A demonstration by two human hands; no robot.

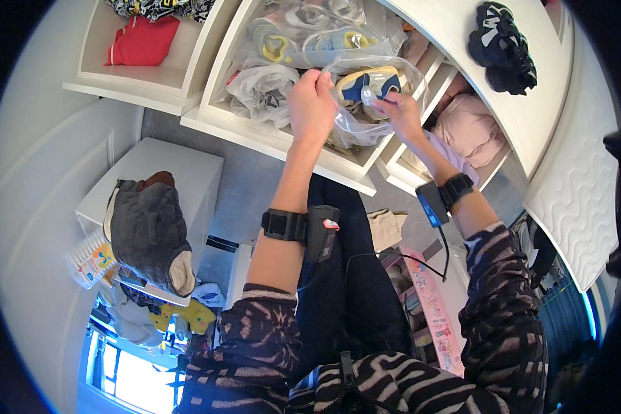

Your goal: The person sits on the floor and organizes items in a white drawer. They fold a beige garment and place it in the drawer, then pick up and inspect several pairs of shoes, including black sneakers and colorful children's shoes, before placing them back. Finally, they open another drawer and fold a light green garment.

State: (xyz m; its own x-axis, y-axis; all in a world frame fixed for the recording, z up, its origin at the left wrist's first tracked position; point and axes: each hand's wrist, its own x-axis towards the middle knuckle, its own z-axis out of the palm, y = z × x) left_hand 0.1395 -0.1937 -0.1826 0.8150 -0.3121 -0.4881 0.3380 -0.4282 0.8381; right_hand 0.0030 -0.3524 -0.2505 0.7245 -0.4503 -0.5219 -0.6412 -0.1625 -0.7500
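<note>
Bagged blue shoe (355, 86) — between hands (312, 107)

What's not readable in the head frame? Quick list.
All in the head view:
- Left hand: exact finger placement on the clear bag; the back of the hand hides it.
- Beneath the blue-and-yellow shoe: mostly covered by the shoe and plastic glare.
- Crumpled whitish bag: full contents; cloudy folds hide them.
- Patterned black cloth: cut off by the top edge.
- Window: outside washed out by brightness.
</note>
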